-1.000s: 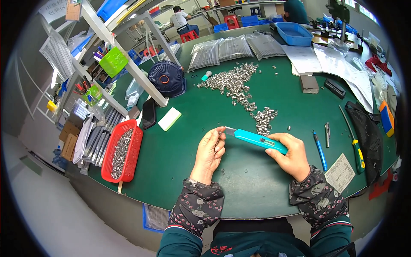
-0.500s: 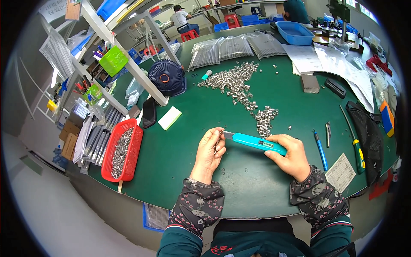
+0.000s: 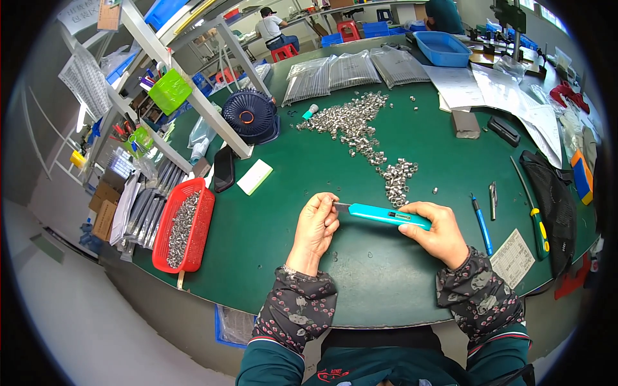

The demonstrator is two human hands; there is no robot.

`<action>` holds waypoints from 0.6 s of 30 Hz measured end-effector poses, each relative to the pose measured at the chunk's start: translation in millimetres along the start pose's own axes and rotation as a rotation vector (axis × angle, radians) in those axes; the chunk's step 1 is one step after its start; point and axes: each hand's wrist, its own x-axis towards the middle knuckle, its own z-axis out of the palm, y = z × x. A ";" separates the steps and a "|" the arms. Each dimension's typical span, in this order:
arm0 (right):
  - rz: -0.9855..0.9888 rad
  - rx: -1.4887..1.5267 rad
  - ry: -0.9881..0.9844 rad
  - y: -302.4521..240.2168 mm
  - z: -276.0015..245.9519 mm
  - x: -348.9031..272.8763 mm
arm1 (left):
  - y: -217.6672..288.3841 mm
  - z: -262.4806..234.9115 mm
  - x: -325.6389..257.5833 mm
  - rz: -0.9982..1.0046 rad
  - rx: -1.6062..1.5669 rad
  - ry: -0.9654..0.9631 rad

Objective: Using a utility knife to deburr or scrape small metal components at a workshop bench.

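My right hand is closed round the handle of a turquoise utility knife. Its blade is out and points left, its tip at the fingertips of my left hand. That hand is pinched on a small metal ring, mostly hidden by the thumb and fingers. Just beyond both hands lies a heap of small shiny metal rings, trailing into a larger pile farther back on the green table. A red plastic basket at the left holds many more small metal pieces.
To the right lie a blue pen, a file with a yellow-green handle, a printed slip and a black bag. A dark fan, a phone and a note pad sit left. Bagged tubes lie behind.
The knife has turned slightly in my right hand, and its blade sits a little lower against my left fingertips. Both arms stay nearly in place.
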 end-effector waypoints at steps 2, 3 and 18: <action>-0.025 -0.071 0.027 1.3 0.3 -0.4 | -0.5 0.4 0.1 0.005 0.016 0.005; -0.025 -0.072 0.027 1.0 0.3 -0.6 | -0.4 1.1 -0.1 0.009 0.033 0.016; -0.100 -0.250 0.115 -0.8 0.7 -2.0 | -0.1 3.6 -1.1 -0.004 0.096 0.062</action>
